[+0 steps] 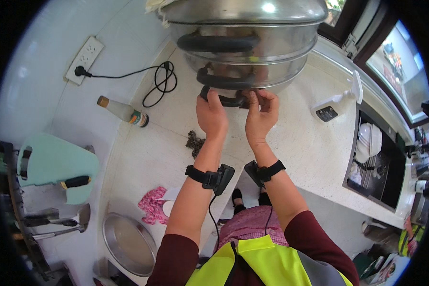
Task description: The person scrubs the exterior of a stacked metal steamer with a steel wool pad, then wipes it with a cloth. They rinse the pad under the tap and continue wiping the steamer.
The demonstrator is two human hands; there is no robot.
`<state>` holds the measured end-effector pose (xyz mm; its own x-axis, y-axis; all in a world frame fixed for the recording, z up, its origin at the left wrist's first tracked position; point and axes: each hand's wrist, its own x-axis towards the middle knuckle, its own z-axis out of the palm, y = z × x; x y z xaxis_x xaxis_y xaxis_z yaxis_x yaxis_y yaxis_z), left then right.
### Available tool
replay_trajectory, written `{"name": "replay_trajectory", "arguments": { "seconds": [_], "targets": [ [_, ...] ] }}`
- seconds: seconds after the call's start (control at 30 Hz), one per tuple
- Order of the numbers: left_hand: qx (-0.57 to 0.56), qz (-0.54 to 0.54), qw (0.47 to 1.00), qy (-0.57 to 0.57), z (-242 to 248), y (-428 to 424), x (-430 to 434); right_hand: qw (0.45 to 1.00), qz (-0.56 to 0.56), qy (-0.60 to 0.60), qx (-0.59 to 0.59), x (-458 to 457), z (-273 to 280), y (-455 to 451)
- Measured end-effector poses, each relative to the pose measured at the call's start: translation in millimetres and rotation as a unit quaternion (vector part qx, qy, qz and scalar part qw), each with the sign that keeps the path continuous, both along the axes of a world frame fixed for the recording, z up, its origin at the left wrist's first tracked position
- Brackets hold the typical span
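A tiered stainless steel steamer pot (286,43) with a domed lid and black side handles stands on the pale countertop. My left hand (212,112) grips the lowest black handle (230,102), thumb on top. Close to that handle's right end is my right hand (262,112), its thumb and fingers pinched on a small dark brown piece (259,96), whose kind I cannot tell. A dark, tangled scouring pad (195,143) lies on the counter beside my left forearm.
A glass bottle (123,111) and a coiled black cord (160,84) lie at left. At right are a white spray bottle (337,103) and a sink (382,175) with bowls. A metal basin (128,243) and pink cloth (153,206) sit lower left; another person (411,236) is partly visible lower right.
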<state>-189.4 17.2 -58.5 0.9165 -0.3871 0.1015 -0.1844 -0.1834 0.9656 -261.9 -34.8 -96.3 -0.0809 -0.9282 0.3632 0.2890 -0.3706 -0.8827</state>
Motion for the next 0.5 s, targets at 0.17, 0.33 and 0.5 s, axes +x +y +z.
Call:
{"name": "replay_trajectory", "arguments": {
  "seconds": [0.17,0.33,0.5],
  "targets": [
    [-0.049,-0.004,0.999,0.012,-2.8,-6.3,1.1,0.944,0.041,0.267,-0.189,-28.0,-25.0,-15.0],
    [-0.103,-0.11,0.986,0.067,-12.5,27.0,-0.4,0.964,0.211,0.073,0.144,-59.6,-36.8,-0.7],
    [-0.145,-0.13,0.981,0.016,-60.4,50.9,-55.9,0.949,0.23,0.081,0.2,-60.7,-14.9,18.2]
  ]
}}
